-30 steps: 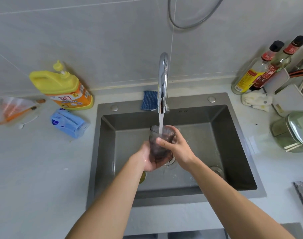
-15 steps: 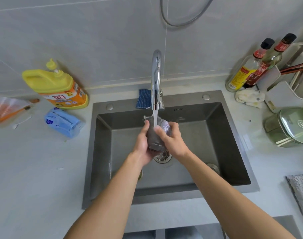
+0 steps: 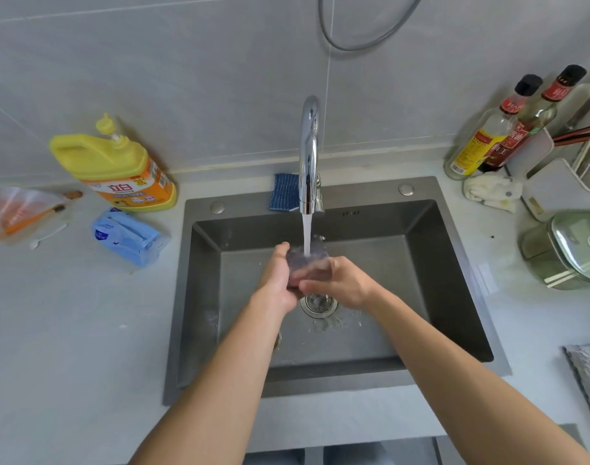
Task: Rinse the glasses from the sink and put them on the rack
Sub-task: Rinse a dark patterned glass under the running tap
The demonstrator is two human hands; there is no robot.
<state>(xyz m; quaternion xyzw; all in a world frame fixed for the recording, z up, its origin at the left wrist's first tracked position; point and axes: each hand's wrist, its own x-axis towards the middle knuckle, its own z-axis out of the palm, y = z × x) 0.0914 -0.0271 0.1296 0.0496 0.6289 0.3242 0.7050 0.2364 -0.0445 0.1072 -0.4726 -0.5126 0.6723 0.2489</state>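
A tinted clear glass (image 3: pixel 307 265) sits between both of my hands, tilted under the running stream from the chrome tap (image 3: pixel 309 156). My left hand (image 3: pixel 276 280) wraps its left side and my right hand (image 3: pixel 340 280) closes over its right side and front. Water splashes onto the floor of the grey sink (image 3: pixel 448 263) around the drain (image 3: pixel 319 305). Part of another glass (image 3: pixel 277 340) peeks out from under my left forearm. The white dish rack (image 3: pixel 555 182) stands at the far right edge, only partly in view.
A yellow detergent bottle (image 3: pixel 115 166) and a blue packet (image 3: pixel 129 236) lie left of the sink. Two sauce bottles (image 3: pixel 501 129), a white cloth (image 3: pixel 491 193) and a green lidded container (image 3: pixel 569 250) crowd the right counter. A blue sponge (image 3: pixel 283 193) rests behind the tap.
The glass went from upright under the stream to tilted and lower, with both hands turning around it. The view shifted slightly, so the sink sits further right in the frame.
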